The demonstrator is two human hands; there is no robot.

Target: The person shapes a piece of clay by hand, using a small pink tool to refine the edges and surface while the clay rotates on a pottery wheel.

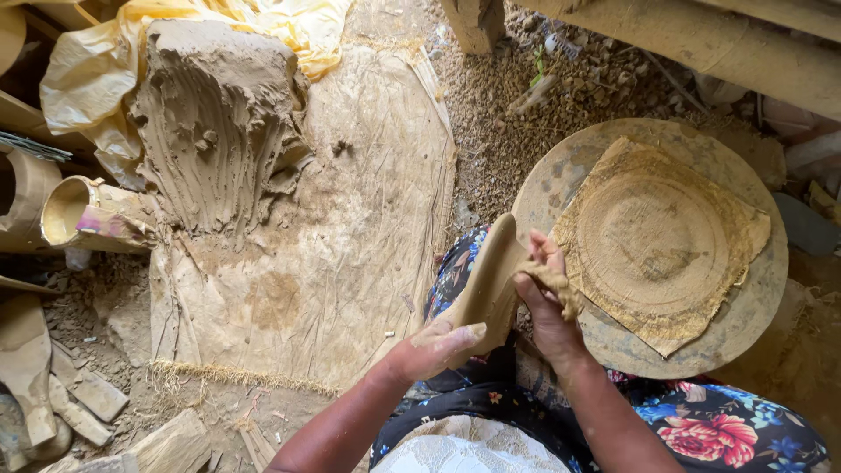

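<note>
the left hand (435, 344) and the right hand (545, 293) both hold a flat clay piece (489, 285) at the left edge of the round wheel (753, 298)

Bare earthen floor strewn with gravel (526, 131) lies beyond the hands; grey wooden beams (701, 44) farther off; daylight falls evenly.

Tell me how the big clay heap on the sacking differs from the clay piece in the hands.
The clay heap is large, rough and grooved with finger marks; the clay piece is small, smooth and flat. The heap rests on the sacking; the piece is held up between the left hand and right hand. Both are the same grey-brown clay.
</note>
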